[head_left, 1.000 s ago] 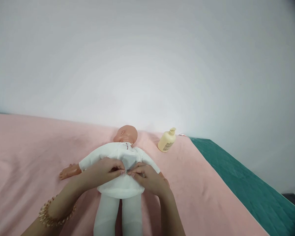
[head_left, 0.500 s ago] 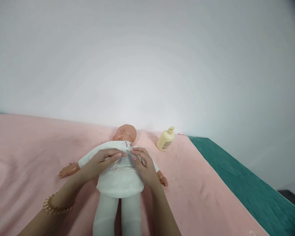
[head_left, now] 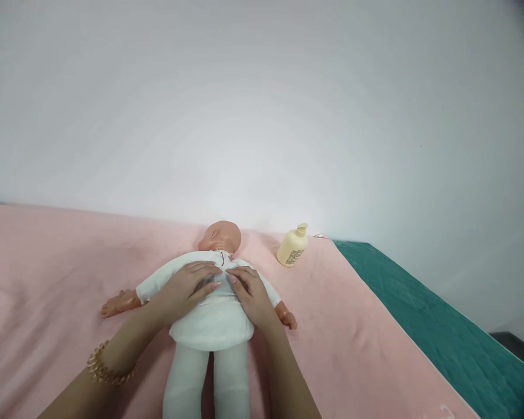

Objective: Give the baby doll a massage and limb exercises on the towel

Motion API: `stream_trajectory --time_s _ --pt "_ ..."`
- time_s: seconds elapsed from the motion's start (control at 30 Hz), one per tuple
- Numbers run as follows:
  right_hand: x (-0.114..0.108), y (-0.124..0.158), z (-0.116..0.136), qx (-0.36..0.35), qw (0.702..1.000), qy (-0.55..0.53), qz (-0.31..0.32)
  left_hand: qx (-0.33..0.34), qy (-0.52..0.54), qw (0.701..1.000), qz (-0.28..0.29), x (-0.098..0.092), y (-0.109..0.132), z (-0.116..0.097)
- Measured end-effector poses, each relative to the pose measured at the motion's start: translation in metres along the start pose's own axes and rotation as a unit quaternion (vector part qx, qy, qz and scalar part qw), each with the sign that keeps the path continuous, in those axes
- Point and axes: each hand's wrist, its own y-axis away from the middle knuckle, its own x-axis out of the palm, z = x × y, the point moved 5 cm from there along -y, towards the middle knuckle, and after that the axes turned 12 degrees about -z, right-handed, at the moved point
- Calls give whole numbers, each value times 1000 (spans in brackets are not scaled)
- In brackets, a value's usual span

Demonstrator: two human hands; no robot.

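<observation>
A baby doll [head_left: 212, 326] with a white cloth body lies face down on a pink sheet, its head turned to the left and its arms spread. On the left side of its upper back rests my left hand [head_left: 188, 291], fingers stretched out and thumb apart. My right hand [head_left: 250, 294] lies on the right side of the same back, also with extended fingers. The fingertips of both hands almost meet near the middle, below the doll's neck. Neither hand grasps anything. A beaded bracelet [head_left: 107, 366] circles my left wrist.
A pale yellow pump bottle [head_left: 292, 247] stands on the pink sheet [head_left: 353, 349], right of the doll's head. Behind the bed rises a plain white wall [head_left: 262, 116]. A green mattress surface [head_left: 419, 314] shows along the right edge. Something dark [head_left: 517, 349] sits at the far right.
My left hand has settled flatter on the doll's back, shifting slightly left. My right hand has also lowered, its fingers lying flatter. The doll and the bottle keep their places.
</observation>
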Motion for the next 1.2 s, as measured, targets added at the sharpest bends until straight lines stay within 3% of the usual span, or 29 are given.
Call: stream_trajectory --time_s 0.27,0.43,0.67,0.87,1.2 --pt "2 0 -3 -7 999 23 26 -7 11 1000 -5 8 1 4" --pt "0 0 -1 -14 1000 0 2 1 24 1000 -13 8 0 5" --pt "0 -3 0 -38 999 -27 -29 25 -15 997 -69 3 -1 10" --pt "3 -4 -3 -52 998 2 -20 52 -35 996 -64 7 0 17" --pt "6 -6 -4 -30 999 15 7 36 -35 998 -41 9 -1 16"
